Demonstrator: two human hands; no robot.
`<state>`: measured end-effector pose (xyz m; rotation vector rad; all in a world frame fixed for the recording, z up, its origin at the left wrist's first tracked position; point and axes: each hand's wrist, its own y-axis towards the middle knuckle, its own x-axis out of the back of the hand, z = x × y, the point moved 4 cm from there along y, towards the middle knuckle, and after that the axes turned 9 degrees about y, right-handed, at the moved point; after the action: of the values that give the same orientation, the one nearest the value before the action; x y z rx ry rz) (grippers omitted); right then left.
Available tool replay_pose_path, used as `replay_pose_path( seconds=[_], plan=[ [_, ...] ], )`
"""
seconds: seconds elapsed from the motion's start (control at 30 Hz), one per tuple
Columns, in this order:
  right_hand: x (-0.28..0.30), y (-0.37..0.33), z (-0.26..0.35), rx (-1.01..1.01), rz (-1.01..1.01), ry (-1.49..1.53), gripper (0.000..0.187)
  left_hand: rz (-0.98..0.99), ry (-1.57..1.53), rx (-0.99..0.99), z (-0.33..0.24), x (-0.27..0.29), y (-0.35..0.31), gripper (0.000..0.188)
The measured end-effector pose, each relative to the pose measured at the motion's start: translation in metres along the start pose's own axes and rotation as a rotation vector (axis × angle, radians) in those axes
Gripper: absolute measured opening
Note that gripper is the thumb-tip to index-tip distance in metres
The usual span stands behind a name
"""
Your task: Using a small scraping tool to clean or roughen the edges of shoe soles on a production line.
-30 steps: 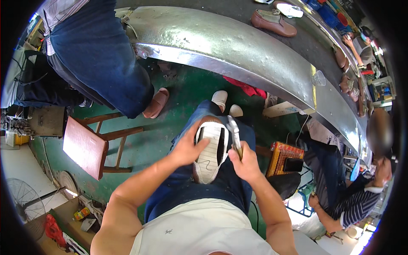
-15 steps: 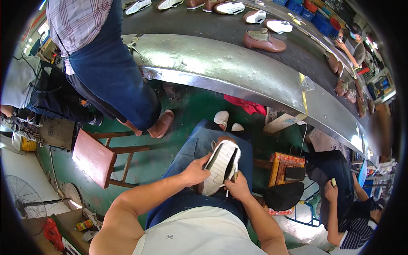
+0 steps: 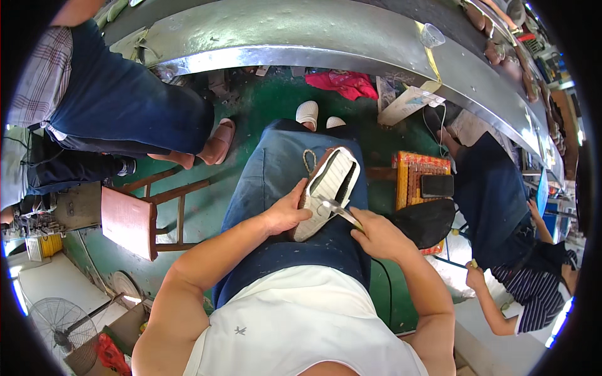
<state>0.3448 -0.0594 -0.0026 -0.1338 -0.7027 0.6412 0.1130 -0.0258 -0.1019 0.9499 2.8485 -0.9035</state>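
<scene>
A brown shoe (image 3: 329,180) lies bottom up on my lap, its pale, ribbed underside facing me and a cord loop at its side. My left hand (image 3: 290,209) is closed on the shoe's left edge, thumb over the underside. In my right hand (image 3: 380,232) is a hammer (image 3: 342,211), gripped by its handle. The metal head is over the nearer part of the underside; whether it touches cannot be seen. A dark gap runs along the right side of the underside. My blue apron (image 3: 263,169) is under the shoe.
A metal-edged conveyor (image 3: 263,37) crosses ahead. To the left are a stool (image 3: 128,219) and a person in a blue apron (image 3: 125,94). A phone (image 3: 437,186) and black cap (image 3: 429,222) lie at right, beside a seated person (image 3: 533,288). A fan (image 3: 59,326) stands lower left.
My right hand has moved from beside the shoe's right edge, bringing the hammer head over the underside. My left hand keeps its hold. The whole view has shifted, so the conveyor appears higher.
</scene>
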Motion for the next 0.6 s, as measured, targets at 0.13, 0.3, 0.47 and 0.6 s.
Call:
replay_pose_path(
  seconds=[0.13, 0.3, 0.47, 0.6],
  plan=[
    [0.000, 0.024, 0.015, 0.084, 0.016, -0.248, 0.044, 0.005, 0.122, -0.058, 0.012, 0.001, -0.001, 0.101],
    [0.007, 0.042, 0.027, -0.148, 0.319, -0.323, 0.027, 0.085, -0.637, 0.033, -0.013, -0.013, -0.005, 0.066],
    [-0.036, 0.042, 0.001, 0.000, 0.103, -0.058, 0.024, -0.441, -0.297, 0.124, 0.023, 0.000, 0.017, 0.068],
    [-0.057, 0.039, 0.005, -0.050, -0.085, 0.073, 0.028, -0.693, 0.294, 0.061, 0.030, 0.021, 0.023, 0.062]
  ],
)
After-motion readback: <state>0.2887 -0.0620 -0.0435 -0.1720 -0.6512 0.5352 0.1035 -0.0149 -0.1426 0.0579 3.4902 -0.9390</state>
